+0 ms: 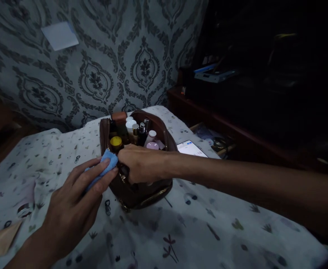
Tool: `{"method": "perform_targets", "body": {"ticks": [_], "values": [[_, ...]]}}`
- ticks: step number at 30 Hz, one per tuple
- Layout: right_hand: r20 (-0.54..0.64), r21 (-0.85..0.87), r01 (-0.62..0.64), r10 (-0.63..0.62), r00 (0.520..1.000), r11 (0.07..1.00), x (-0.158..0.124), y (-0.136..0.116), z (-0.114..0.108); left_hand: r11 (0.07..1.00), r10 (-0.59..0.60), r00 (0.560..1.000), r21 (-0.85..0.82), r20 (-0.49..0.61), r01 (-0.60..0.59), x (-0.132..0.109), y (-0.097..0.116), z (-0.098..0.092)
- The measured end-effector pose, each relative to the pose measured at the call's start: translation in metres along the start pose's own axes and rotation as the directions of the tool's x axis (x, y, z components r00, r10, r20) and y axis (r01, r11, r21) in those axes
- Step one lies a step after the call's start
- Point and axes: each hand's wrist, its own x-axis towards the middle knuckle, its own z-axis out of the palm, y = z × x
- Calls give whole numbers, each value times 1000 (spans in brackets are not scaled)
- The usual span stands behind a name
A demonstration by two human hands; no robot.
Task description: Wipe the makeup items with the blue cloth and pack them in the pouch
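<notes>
A brown zippered toiletry bag stands open on the bed, packed with upright bottles and jars. Among them are a yellow-lidded jar, a white-capped bottle, a pink round lid and several metallic-capped bottles. My left hand pinches a folded blue cloth at the bag's left rim. Across the front of the bag reaches my right hand, its fingers curled closed and dipping inside the opening. Whatever those fingers hold is hidden from view.
A phone with a lit screen lies just right of the bag. On the bed's left are a beige tube and a pale tube with a shiny cap. Dark wooden furniture borders the right; a patterned wall stands behind.
</notes>
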Motion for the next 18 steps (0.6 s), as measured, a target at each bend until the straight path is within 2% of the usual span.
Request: {"method": "perform_targets", "body": {"ticks": [7, 12, 18], "values": [[-26, 2, 63, -63, 998, 998, 1, 5, 8, 1000, 1, 1000, -2, 13, 0, 2, 0, -1], [-14, -40, 16, -17, 1000, 999, -7, 5, 2, 1000, -5, 1000, -17, 8, 5, 2, 2, -2], [-198, 1, 52, -51, 979, 999, -36, 11, -9, 999, -48, 998, -12, 43, 49, -4, 2, -2]]}}
